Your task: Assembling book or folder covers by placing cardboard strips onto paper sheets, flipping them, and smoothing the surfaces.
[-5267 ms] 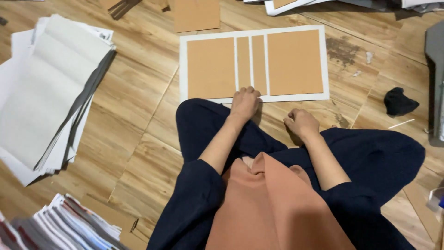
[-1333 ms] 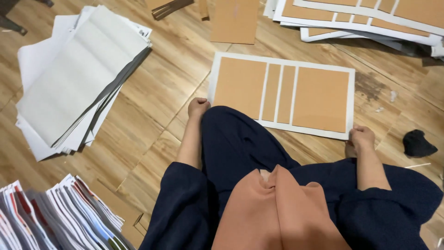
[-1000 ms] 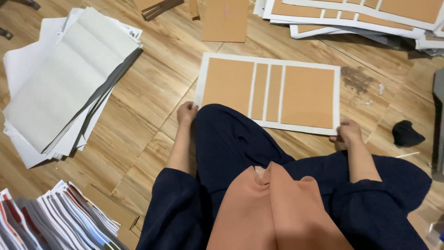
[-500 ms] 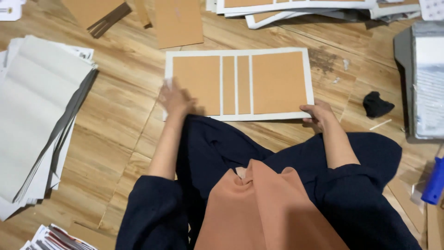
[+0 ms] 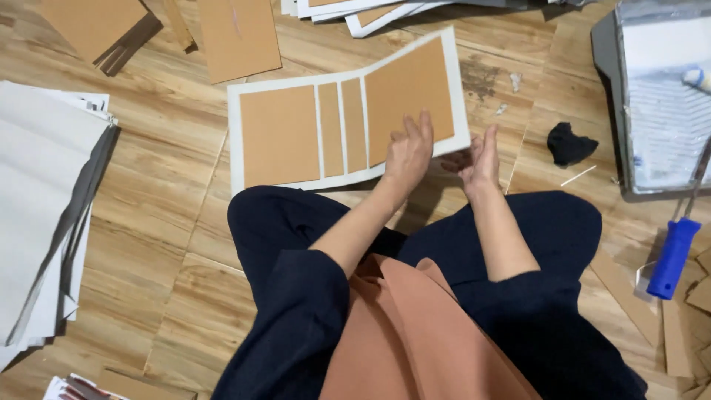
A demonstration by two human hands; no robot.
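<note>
I have the white cover sheet with its four glued brown boards by its right end: my left hand lies on the big right panel, fingers flat on top and thumb seemingly under the edge, pinching it up off the wooden floor. My right hand waits just beside that grip, fingers spread, holding nothing (its thumb may brush the lifted corner). The sheet's far end rests on the floor. I judge this the lifting step; next needs a second hold on the edge. Right of the grip lie a black rag, paint tray and blue-handled roller; stacked sheets sit well left.
</note>
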